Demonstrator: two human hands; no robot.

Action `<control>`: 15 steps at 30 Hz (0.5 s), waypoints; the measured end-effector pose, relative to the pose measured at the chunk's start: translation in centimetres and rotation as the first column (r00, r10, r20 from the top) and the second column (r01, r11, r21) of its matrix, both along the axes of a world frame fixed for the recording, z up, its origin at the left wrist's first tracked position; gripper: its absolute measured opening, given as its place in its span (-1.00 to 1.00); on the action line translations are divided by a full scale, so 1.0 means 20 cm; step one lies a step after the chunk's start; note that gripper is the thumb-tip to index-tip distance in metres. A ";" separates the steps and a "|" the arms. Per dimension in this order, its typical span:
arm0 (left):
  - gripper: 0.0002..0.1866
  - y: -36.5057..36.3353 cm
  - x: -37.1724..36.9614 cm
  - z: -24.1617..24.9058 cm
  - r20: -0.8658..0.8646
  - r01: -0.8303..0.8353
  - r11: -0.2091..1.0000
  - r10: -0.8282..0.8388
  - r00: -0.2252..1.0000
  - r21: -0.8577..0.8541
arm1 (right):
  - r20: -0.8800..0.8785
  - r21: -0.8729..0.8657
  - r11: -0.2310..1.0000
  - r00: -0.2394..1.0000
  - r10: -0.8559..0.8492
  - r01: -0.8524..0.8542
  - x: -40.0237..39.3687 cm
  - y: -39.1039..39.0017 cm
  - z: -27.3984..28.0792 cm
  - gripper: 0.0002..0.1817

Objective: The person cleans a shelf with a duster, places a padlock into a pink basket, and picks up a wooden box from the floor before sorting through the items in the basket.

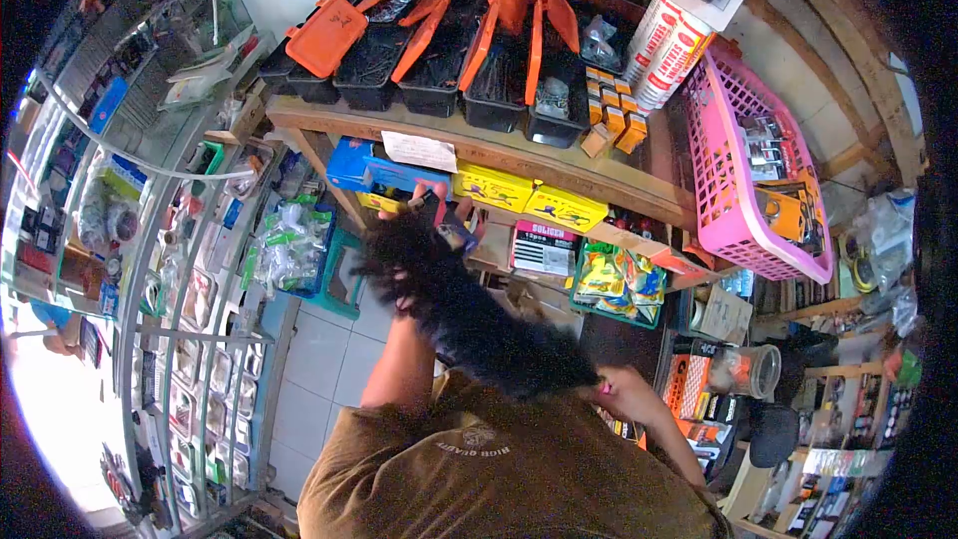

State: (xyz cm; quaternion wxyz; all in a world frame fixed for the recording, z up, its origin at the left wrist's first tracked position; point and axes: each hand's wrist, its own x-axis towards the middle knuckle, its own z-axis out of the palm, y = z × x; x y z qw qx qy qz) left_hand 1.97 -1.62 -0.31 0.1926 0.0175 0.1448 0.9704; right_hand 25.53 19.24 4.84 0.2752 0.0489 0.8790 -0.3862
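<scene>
A fluffy black duster (489, 329) stretches diagonally across the front of the brown shirt. Its pink handle end (605, 386) is in my right hand (626, 394), whose fingers are closed round it. The duster's far end covers much of my left hand (431, 192), which reaches up to the shelf under the bench. Some of its fingers show bent around a small dark item (456, 235), too hidden to name. Close by are a blue box (351, 164) and yellow boxes (494, 188).
Black bins (369, 77) with orange lids line the wooden bench (499, 145). A pink basket (733, 205) stands right, beside white sealant tubes (664, 55). Packets fill a green basket (617, 284) below. A teal stool (342, 279) and glass display shelves (165, 339) are left.
</scene>
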 end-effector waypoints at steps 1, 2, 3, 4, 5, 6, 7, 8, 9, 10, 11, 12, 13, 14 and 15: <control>-0.34 0.00 0.00 -0.03 -0.109 0.120 0.959 -0.095 0.990 0.257 | -0.009 0.013 0.989 0.989 -0.148 0.148 0.00 0.00 0.00 -0.60; -0.39 0.00 0.00 0.06 0.008 0.080 0.993 -0.081 0.997 0.082 | -0.019 0.024 0.956 0.956 -0.293 0.293 0.00 0.01 0.00 -0.59; -0.38 0.02 0.00 0.06 0.017 0.085 0.993 -0.086 0.996 0.083 | -0.023 0.025 0.955 0.956 -0.294 0.294 0.02 0.04 -0.03 -0.59; -0.37 0.04 0.01 0.06 0.027 0.089 0.992 -0.091 0.995 0.084 | -0.034 0.042 0.985 0.985 -0.169 0.170 0.05 0.08 -0.09 -0.59; -0.35 0.04 0.01 0.03 0.213 0.104 0.718 -0.337 0.917 0.688 | -0.043 0.058 0.997 0.998 -0.042 0.044 0.07 0.10 -0.11 -0.59; -0.33 0.04 0.01 -0.01 0.185 -0.105 0.163 -0.618 0.764 0.981 | -0.047 0.057 0.997 0.998 -0.045 0.047 0.07 0.10 -0.09 -0.59; -0.35 0.04 -0.01 -0.05 0.114 -0.135 0.028 -0.717 0.688 0.991 | -0.043 0.090 0.991 0.995 -0.093 0.097 0.06 0.10 -0.05 -0.59; -0.35 0.06 0.00 0.04 0.107 -0.124 0.029 -0.720 0.686 0.992 | -0.040 0.122 0.982 0.989 -0.142 0.146 0.05 0.10 -0.03 -0.60; -0.40 0.09 0.04 0.14 0.202 0.154 0.668 -0.423 0.883 0.728 | -0.091 0.012 0.964 0.960 -0.265 0.267 0.08 0.12 -0.07 -0.59; -0.46 0.11 0.06 0.20 0.008 0.123 0.991 -0.123 0.992 0.056 | -0.097 0.007 0.962 0.958 -0.270 0.272 0.08 0.12 -0.06 -0.59; -0.47 0.13 0.04 0.14 -0.002 0.126 0.990 -0.126 0.992 0.061 | -0.072 0.008 0.984 0.982 -0.175 0.176 0.08 0.12 -0.03 -0.58; -0.42 0.17 -0.01 -0.02 -0.071 0.051 0.997 -0.047 0.996 0.063 | -0.046 0.005 0.997 0.996 -0.081 0.081 0.09 0.13 -0.02 -0.58; -0.42 0.18 0.00 -0.01 -0.079 0.061 0.997 -0.057 0.995 0.055 | -0.086 -0.037 0.997 0.993 -0.077 0.074 0.15 0.16 -0.13 -0.59; -0.41 0.18 0.02 0.01 -0.092 0.062 0.996 -0.056 0.994 0.064 | -0.096 -0.044 0.996 0.992 -0.088 0.084 0.14 0.17 -0.11 -0.59; -0.40 0.19 0.03 0.05 -0.107 0.062 0.995 -0.054 0.993 0.075 | -0.070 -0.026 0.978 0.976 -0.206 0.205 0.12 0.17 -0.06 -0.60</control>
